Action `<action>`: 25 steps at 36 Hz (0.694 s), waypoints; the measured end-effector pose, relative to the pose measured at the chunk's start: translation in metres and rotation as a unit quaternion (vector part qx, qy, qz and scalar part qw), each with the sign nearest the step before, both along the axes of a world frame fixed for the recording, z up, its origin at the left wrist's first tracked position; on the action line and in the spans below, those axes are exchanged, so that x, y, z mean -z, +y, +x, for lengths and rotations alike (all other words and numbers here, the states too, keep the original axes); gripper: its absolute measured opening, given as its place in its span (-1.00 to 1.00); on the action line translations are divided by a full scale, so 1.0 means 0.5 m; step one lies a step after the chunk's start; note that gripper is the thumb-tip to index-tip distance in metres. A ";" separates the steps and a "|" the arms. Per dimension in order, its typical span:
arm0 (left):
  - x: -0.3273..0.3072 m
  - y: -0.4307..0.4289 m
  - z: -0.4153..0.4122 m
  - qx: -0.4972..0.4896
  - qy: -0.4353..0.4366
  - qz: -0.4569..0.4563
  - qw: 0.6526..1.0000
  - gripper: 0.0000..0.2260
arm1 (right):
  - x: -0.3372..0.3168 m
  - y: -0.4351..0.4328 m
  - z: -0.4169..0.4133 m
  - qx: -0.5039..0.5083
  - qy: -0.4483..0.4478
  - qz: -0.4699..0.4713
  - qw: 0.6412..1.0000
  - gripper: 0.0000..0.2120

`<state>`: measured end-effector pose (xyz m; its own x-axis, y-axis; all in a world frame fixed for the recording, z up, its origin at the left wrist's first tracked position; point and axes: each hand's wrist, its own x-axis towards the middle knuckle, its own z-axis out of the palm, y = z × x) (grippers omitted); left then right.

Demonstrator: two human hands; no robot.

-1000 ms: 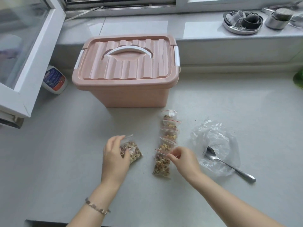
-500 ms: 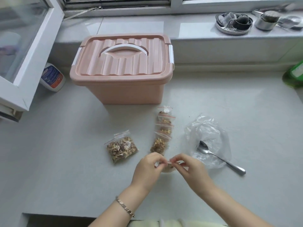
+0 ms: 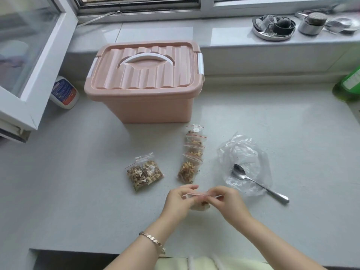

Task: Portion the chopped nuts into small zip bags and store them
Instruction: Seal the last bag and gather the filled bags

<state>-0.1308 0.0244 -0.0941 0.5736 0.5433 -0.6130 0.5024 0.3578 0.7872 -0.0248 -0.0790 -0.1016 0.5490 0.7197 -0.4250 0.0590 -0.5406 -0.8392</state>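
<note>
1. Head view, lower centre: left hand (image 3: 180, 199) and right hand (image 3: 227, 199) both pinch the top strip of one small zip bag (image 3: 197, 195), fingers curled on it, hands close together just above the counter (image 3: 78, 182).
2. Bag body hangs below the fingers, mostly hidden; a few nuts show between the hands. Can't tell if the seal is closed.
3. Centre, just above the hands: row of filled bags (image 3: 191, 154), overlapping, running up toward the pink box (image 3: 148, 106). Exact count unclear.
4. Left of the row, apart from it: two filled bags (image 3: 144, 172), overlapping, flat on the counter.
5. Right of the row: crumpled clear plastic bag (image 3: 245, 152), spoon (image 3: 259, 185) lying on it, bowl on the plastic, handle pointing to lower right.
6. Box sits upper centre, lid (image 3: 146, 69) on, white handle folded flat, side clips at both ends.
7. Upper left: open window sash (image 3: 39, 61), white bottle (image 3: 64, 93) beside the box.
8. Right edge: green bottle (image 3: 348, 84), partly cut off.
9. Upper right, on the sill: metal tray (image 3: 272, 26) w/ small items.
10. Bracelet (image 3: 153, 241) on left wrist.
</note>
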 end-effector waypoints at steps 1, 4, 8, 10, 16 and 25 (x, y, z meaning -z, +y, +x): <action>-0.013 0.000 0.000 -0.018 -0.022 -0.029 0.999 -0.91 | -0.015 0.002 0.003 0.007 0.012 0.008 1.000 -0.74; -0.055 0.005 -0.001 -0.030 -0.061 -0.021 0.997 -0.96 | -0.070 0.010 0.010 0.028 0.059 0.050 0.997 -0.81; -0.113 0.009 0.003 -0.061 -0.120 -0.001 0.991 -0.95 | -0.140 0.017 0.014 0.041 0.092 0.107 0.989 -0.81; -0.140 0.010 0.004 -0.064 -0.142 0.006 0.988 -0.96 | -0.164 0.017 0.014 0.054 0.091 0.121 0.987 -0.81; -0.179 0.017 0.002 -0.091 -0.148 0.005 0.985 -0.96 | -0.219 0.015 0.020 0.085 0.137 0.148 0.976 -0.91; -0.198 0.012 0.001 -0.072 -0.141 -0.001 0.987 -0.85 | -0.223 0.011 0.027 0.094 0.128 0.154 0.975 -0.84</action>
<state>-0.1304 0.0305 0.0050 0.6385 0.6307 -0.4411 0.2074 0.4109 0.8878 -0.0113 -0.0736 0.0101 0.5876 0.7318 -0.3453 -0.2492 -0.2423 -0.9376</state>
